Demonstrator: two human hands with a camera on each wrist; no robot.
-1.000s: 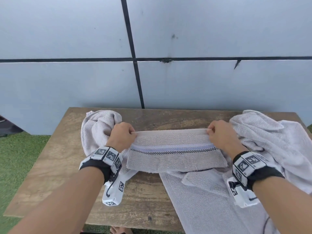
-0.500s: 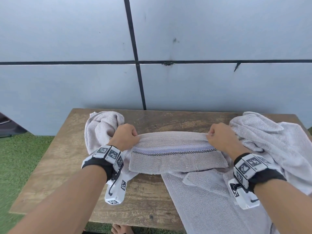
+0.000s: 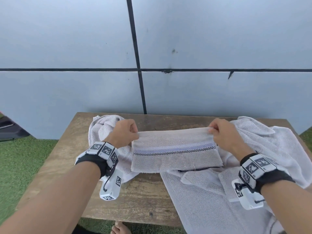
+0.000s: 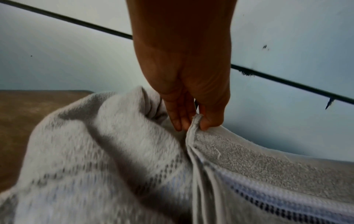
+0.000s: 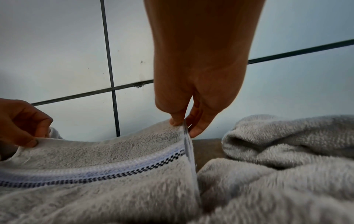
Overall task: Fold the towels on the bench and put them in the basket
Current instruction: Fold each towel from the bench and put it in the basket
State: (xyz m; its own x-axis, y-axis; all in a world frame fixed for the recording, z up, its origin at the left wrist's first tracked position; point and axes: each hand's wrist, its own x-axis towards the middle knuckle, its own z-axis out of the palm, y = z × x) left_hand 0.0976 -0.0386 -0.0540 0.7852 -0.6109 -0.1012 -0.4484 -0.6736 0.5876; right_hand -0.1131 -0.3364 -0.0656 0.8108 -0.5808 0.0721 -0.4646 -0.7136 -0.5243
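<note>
A grey towel with a checked stripe (image 3: 175, 152) hangs folded between my two hands over the wooden bench (image 3: 67, 149). My left hand (image 3: 125, 134) pinches its upper left corner (image 4: 195, 121) between thumb and fingers. My right hand (image 3: 219, 132) pinches the upper right corner (image 5: 182, 127) the same way. The towel's lower edge lies on the bench. A crumpled towel (image 3: 104, 127) sits behind my left hand. A larger heap of towels (image 3: 270, 146) lies at the right, and one (image 3: 202, 200) hangs over the front edge. No basket is in view.
A pale tiled wall (image 3: 185, 90) with dark joints rises directly behind the bench. Green turf (image 3: 20, 162) covers the ground at the left. A dark object (image 3: 10, 129) sits at the far left edge. A bare foot (image 3: 120, 228) shows below the bench front.
Both hands have lifted the towel's top edge a little and drawn it taut; the grips on the two corners are unchanged.
</note>
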